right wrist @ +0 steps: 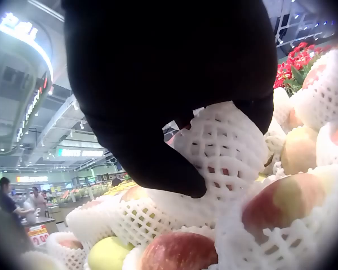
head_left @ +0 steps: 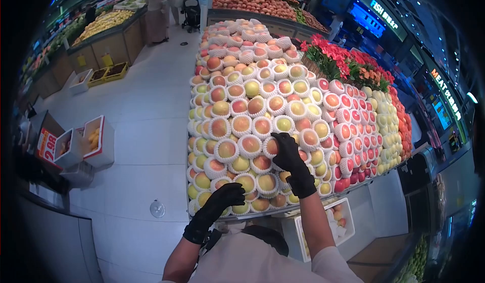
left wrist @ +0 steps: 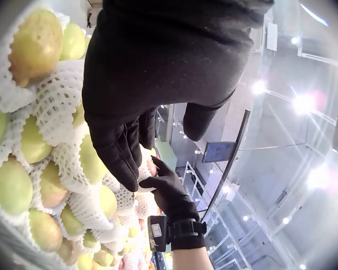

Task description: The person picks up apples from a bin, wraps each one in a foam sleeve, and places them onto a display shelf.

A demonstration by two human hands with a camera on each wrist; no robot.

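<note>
Rows of red and yellow-green fruit in white foam nets (head_left: 241, 125) cover the sloping display. The black-gloved right hand (head_left: 289, 156) is over the middle of the pile; in the right wrist view its fingers and thumb curl round a netted fruit (right wrist: 228, 149), whose skin shows through the mesh. Lower left, the gloved left hand (head_left: 225, 197) hovers at the display's front edge, fingers loosely bent, beside netted fruit (head_left: 246, 183). Nothing shows between its fingers and thumb in the left wrist view, where netted fruit (left wrist: 35, 140) lies alongside.
Red flowers (head_left: 343, 60) stand behind the right part of the display. A white foam box (head_left: 346, 227) with fruit sits below the front edge. More boxes (head_left: 98, 142) stand on the floor at left. People (head_left: 157, 10) are in the aisle at the back.
</note>
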